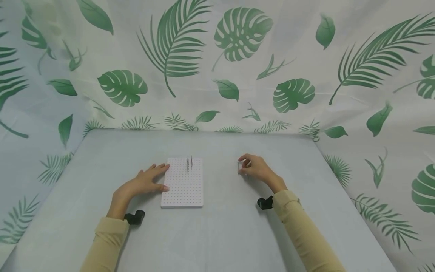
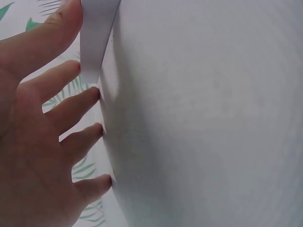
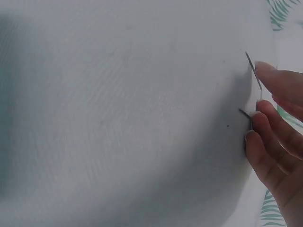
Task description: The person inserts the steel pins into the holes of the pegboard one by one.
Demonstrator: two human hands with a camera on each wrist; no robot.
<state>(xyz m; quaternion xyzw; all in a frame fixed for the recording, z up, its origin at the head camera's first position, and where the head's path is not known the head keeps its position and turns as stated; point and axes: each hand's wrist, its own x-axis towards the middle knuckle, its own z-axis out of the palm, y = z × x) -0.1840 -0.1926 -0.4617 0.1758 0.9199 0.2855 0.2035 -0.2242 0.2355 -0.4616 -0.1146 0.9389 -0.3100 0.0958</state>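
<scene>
A white pegboard (image 1: 183,189) with rows of small holes lies on the table, and several thin metal pins (image 1: 188,165) stand upright near its far end. My left hand (image 1: 144,181) is spread along the board's left side. Its thumb and a fingertip touch the edge; in the left wrist view the other fingertips (image 2: 105,182) reach down to the table. Well right of the board, just above the table, my right hand (image 1: 256,168) pinches a thin metal pin (image 3: 253,71) between thumb and fingers. A second thin metal piece (image 3: 245,113) shows by its other fingers.
A white tabletop (image 1: 217,234) spreads around the board. Leaf-patterned cloth (image 1: 210,98) rises behind it and along both sides. Each wrist bears a small black camera, one by the left sleeve (image 1: 135,217) and one by the right sleeve (image 1: 265,203).
</scene>
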